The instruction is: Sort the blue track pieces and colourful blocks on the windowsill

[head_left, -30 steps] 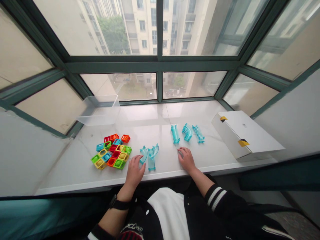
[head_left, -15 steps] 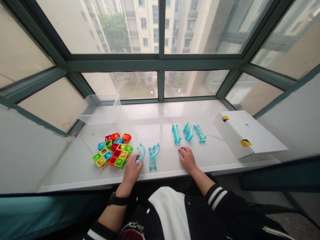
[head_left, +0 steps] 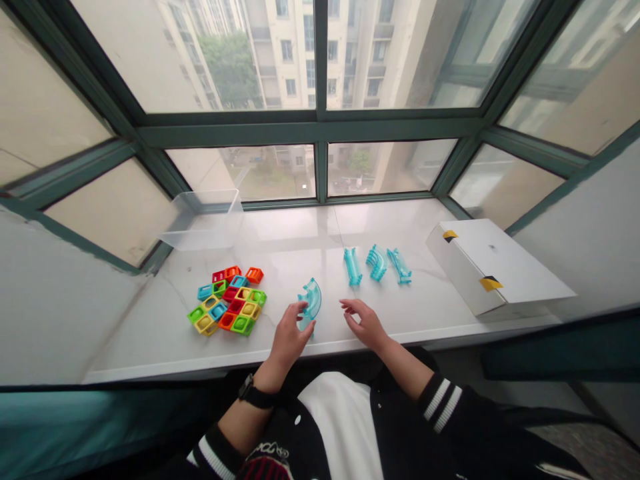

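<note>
My left hand [head_left: 292, 331] has its fingers and thumb closed on a curved track piece [head_left: 314, 299] of clear blue plastic. This piece is over another blue track piece [head_left: 303, 324], which it and my fingers partly hide; whether the two touch I cannot tell. My right hand [head_left: 367, 325] is just to the right, fingers apart and holding nothing. Beyond it on the white marble-look sill [head_left: 280, 263] lie three more blue pieces: a straight track [head_left: 353, 267], a curved track [head_left: 377, 263] and a narrow track [head_left: 400, 267].
Several coloured hollow blocks [head_left: 234, 303] are grouped on the left. Behind them stands a clear plastic bin [head_left: 203, 239]. A white box [head_left: 505, 267] with yellow-and-black tabs sits at the right. Green window frames [head_left: 320, 133] border the sill at the back.
My left hand has moved right from beside the blocks, carrying the curved track piece over to the other blue piece. My right hand has shifted slightly left, its fingers now more spread.
</note>
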A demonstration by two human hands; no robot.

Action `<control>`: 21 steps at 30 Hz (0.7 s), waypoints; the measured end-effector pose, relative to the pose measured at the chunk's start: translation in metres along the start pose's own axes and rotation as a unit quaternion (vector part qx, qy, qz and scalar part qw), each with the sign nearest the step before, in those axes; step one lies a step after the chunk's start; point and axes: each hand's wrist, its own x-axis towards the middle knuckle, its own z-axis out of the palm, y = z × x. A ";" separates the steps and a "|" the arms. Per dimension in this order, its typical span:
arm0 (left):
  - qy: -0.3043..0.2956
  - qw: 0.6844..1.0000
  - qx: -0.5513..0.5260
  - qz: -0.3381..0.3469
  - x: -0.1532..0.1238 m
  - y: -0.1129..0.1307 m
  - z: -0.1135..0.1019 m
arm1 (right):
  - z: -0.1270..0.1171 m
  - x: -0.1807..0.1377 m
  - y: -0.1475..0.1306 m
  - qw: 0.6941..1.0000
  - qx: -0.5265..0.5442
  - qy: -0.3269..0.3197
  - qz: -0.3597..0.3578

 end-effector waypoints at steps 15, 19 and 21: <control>-0.065 0.991 -0.116 -0.026 0.001 0.030 0.054 | -0.007 0.000 -0.015 0.998 -0.047 -0.006 -0.033; -0.099 0.988 -0.117 -0.003 0.004 0.034 0.059 | -0.018 0.001 -0.009 0.997 -0.066 0.021 -0.032; -0.104 0.989 -0.107 0.004 0.009 0.037 0.063 | -0.024 0.002 -0.006 0.996 -0.072 0.032 -0.034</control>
